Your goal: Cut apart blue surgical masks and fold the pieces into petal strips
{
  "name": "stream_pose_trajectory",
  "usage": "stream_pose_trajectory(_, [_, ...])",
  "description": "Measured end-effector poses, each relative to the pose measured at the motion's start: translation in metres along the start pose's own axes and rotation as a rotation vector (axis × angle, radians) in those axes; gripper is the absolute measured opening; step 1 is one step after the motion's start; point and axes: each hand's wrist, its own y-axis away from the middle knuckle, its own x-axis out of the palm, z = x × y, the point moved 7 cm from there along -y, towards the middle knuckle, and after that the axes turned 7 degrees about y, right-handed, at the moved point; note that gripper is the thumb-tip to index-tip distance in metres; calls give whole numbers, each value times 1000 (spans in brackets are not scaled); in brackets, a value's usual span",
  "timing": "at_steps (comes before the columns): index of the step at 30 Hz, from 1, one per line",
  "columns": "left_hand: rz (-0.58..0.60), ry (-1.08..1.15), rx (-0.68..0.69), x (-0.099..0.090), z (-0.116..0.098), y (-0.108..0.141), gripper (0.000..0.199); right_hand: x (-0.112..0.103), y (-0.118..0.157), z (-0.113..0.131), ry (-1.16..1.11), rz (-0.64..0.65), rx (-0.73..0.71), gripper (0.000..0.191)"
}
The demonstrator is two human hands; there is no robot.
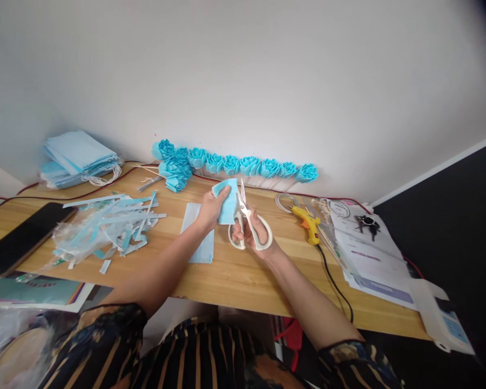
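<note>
While the scissors [243, 207] are standing with blades parted beside the blue piece [228, 208], the head view is showing the main risk: a cut running crooked or too deep, likely if the thin material is bending or slipping under the thumb. The left hand [213, 208] is pinching the piece just left of the scissors, so its thumb is sitting near the blades — a nick is possible if either hand is shifting. The right hand [263, 243] is gripping the scissors, fingers in the handle loops.

Left of and below the scissors, a pale blue sheet [202, 248] is lying flat on the table [235, 281], partly under the left forearm; a sleeve or arm could be dragging it. Farther left, loose strips [121, 216] are piling up, and small offcuts could be getting mixed in there. Beyond the scissors, blue flowers [230, 164] are lining the wall — a wide reach forward could be crushing petals. Right of the scissors, a yellow glue gun [312, 232] is lying, its black cord [326, 265] trailing near the right forearm; a snag could be pulling it.
</note>
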Motion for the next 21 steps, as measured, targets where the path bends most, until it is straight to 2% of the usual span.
stream_pose_trajectory(6, [31, -41, -18, 3, 5, 3, 49, -2, 0, 2, 1, -25, 0, 54])
stream_pose_trajectory(12, [-33, 22, -16, -1, 3, 0, 51, -2, 0, 1, 17, -14, 9, 55])
stream_pose_trajectory(21, [-54, 47, 5, -5, -1, -5, 49, 7, 3, 8, 18, 7, 25, 50])
